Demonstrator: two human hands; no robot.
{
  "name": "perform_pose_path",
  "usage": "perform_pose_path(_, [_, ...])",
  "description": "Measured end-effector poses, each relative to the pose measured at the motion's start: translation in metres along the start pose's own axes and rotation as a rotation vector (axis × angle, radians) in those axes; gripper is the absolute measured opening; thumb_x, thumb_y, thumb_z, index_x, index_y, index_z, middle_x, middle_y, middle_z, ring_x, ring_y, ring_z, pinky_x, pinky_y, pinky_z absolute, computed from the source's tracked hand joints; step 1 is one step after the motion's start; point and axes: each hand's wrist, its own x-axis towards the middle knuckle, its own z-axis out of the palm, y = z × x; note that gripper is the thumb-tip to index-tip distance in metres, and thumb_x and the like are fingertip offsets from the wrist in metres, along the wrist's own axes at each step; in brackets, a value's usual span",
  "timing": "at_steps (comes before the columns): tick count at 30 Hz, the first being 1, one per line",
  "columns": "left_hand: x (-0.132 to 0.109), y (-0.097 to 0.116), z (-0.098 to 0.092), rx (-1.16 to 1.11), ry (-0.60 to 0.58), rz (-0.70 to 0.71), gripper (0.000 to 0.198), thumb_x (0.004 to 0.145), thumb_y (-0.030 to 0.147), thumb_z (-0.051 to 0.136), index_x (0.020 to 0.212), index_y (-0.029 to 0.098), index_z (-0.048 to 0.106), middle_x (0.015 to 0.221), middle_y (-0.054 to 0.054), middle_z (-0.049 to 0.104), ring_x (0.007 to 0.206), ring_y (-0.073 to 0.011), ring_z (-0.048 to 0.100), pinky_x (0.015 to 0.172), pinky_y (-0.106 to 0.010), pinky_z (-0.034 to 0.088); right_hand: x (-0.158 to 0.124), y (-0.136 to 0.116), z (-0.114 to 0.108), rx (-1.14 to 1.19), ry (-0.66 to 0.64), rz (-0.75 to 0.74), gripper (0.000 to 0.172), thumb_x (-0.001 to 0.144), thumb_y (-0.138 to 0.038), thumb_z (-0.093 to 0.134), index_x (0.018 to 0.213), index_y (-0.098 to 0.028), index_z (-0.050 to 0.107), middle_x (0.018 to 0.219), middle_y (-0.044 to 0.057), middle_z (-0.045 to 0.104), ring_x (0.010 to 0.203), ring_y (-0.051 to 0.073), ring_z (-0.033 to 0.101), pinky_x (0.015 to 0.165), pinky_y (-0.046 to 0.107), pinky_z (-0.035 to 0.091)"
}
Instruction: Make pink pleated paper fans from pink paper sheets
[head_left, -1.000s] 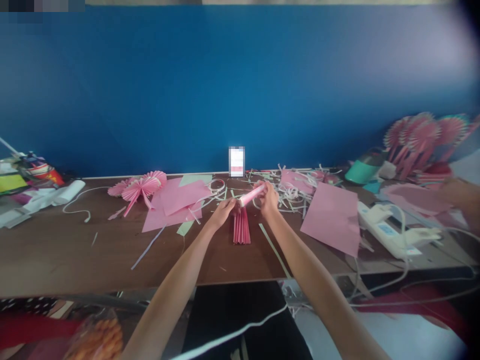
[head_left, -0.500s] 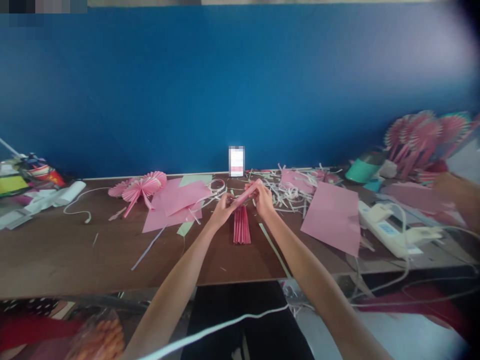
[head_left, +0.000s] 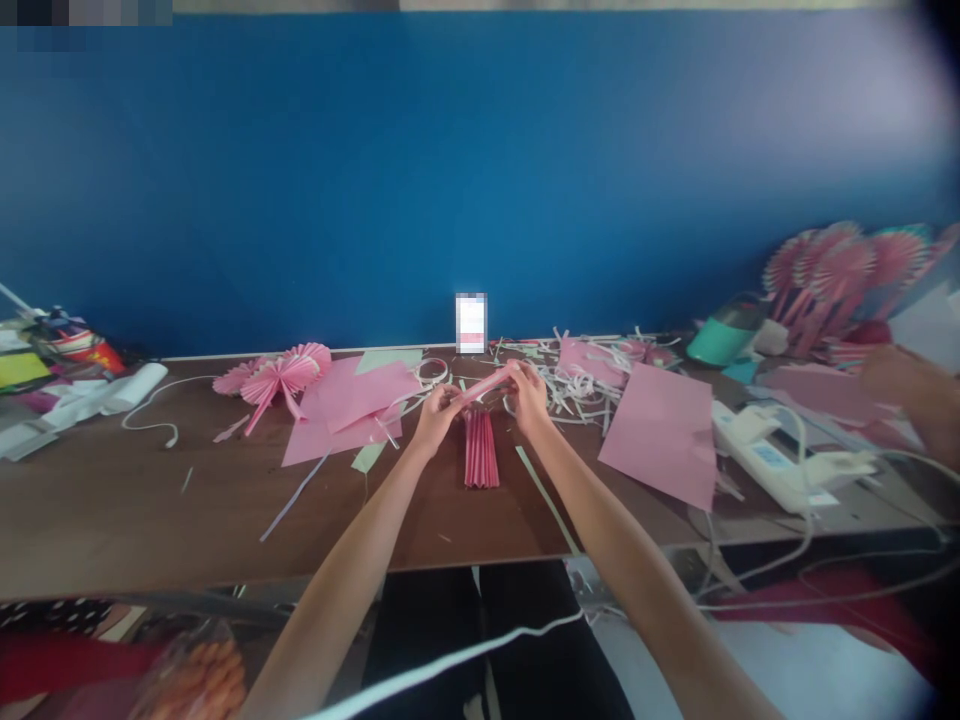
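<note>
Between my two hands is a folded strip of pink paper (head_left: 486, 385), held slightly slanted above the table. My left hand (head_left: 436, 412) pinches its left end, and my right hand (head_left: 527, 394) grips the upper right end. Just below it on the brown table lies a pleated pink paper (head_left: 481, 452), its folds running toward me. A pale green paper strip (head_left: 547, 498) rests to the right of the pleated piece. Left of my hands, pink sheets (head_left: 352, 405) overlap near a pair of scissors (head_left: 431, 374), only whose handle shows clearly.
Pink paper rosettes (head_left: 279, 378) lie at left. White paper scraps (head_left: 581, 385) pile behind my right hand. A pink sheet (head_left: 661, 435) and a white power strip (head_left: 772, 465) with cables are at right. A phone (head_left: 471, 323) leans on the blue wall. Another person's hand (head_left: 911, 400) shows far right.
The folded paper strip has tilted a little closer to level, as my left hand shifted slightly left. The other person's hand at far right has also moved slightly.
</note>
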Motion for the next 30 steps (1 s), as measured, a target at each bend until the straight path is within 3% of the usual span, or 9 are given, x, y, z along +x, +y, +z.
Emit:
perform_pose_path(5, [-0.004, 0.007, 0.000, -0.026, -0.114, -0.008, 0.022, 0.080, 0.037, 0.062, 0.089, 0.018, 0.056, 0.074, -0.001, 0.064, 0.067, -0.0148, 0.061, 0.062, -0.026, 0.043, -0.006, -0.007, 0.004, 0.011, -0.022, -0.055, 0.042, 0.069, -0.041, 0.072, 0.104, -0.024, 0.057, 0.085, 0.000, 0.070, 0.067, 0.012, 0.064, 0.056, 0.021, 0.050])
perform_pose_path(12, [-0.007, 0.011, 0.002, -0.122, -0.143, -0.077, 0.041, 0.075, 0.039, 0.067, 0.107, 0.017, 0.055, 0.075, -0.002, 0.065, 0.061, -0.0136, 0.059, 0.057, -0.025, 0.043, -0.014, -0.013, 0.013, -0.045, 0.016, -0.109, 0.042, 0.071, -0.038, 0.068, 0.109, -0.024, 0.056, 0.080, -0.001, 0.067, 0.066, 0.013, 0.062, 0.059, 0.025, 0.052])
perform_pose_path(14, [-0.006, 0.009, 0.002, -0.153, -0.114, -0.091, 0.041, 0.074, 0.038, 0.069, 0.106, 0.016, 0.057, 0.077, -0.002, 0.064, 0.061, -0.0120, 0.058, 0.057, -0.024, 0.043, -0.014, -0.015, 0.012, -0.054, 0.021, -0.103, 0.043, 0.071, -0.035, 0.067, 0.112, -0.026, 0.057, 0.082, -0.001, 0.066, 0.067, 0.013, 0.062, 0.055, 0.024, 0.051])
perform_pose_path(16, [-0.004, 0.006, 0.001, -0.207, -0.011, -0.096, 0.036, 0.074, 0.040, 0.069, 0.098, 0.015, 0.059, 0.077, -0.002, 0.063, 0.062, -0.0105, 0.056, 0.058, -0.023, 0.043, -0.014, -0.016, 0.010, -0.073, 0.013, -0.101, 0.041, 0.070, -0.033, 0.067, 0.110, -0.026, 0.060, 0.080, -0.002, 0.064, 0.066, 0.013, 0.061, 0.050, 0.022, 0.049])
perform_pose_path(20, [0.003, 0.000, -0.005, -0.331, 0.218, -0.048, 0.035, 0.074, 0.047, 0.068, 0.083, 0.015, 0.057, 0.072, 0.001, 0.057, 0.060, -0.0074, 0.052, 0.059, -0.021, 0.043, -0.016, -0.013, 0.011, -0.136, -0.138, -0.038, 0.024, 0.067, -0.029, 0.067, 0.090, -0.020, 0.066, 0.063, -0.003, 0.061, 0.054, 0.012, 0.058, 0.045, 0.021, 0.045])
perform_pose_path(25, [0.007, -0.004, -0.012, -0.396, 0.279, -0.031, 0.041, 0.069, 0.045, 0.074, 0.096, 0.018, 0.059, 0.076, 0.003, 0.059, 0.063, -0.0066, 0.054, 0.061, -0.020, 0.045, -0.020, -0.014, 0.014, -0.119, -0.245, 0.037, 0.010, 0.065, -0.025, 0.066, 0.073, -0.019, 0.062, 0.053, -0.004, 0.059, 0.045, 0.011, 0.055, 0.041, 0.019, 0.041])
perform_pose_path(30, [0.007, -0.004, -0.011, -0.424, 0.249, -0.035, 0.045, 0.078, 0.051, 0.064, 0.110, 0.021, 0.059, 0.100, -0.004, 0.066, 0.086, -0.0153, 0.062, 0.068, -0.026, 0.049, -0.023, -0.020, 0.009, -0.119, -0.495, 0.155, 0.009, 0.063, -0.021, 0.065, 0.065, -0.018, 0.057, 0.050, -0.006, 0.056, 0.034, 0.005, 0.040, 0.033, 0.016, 0.027])
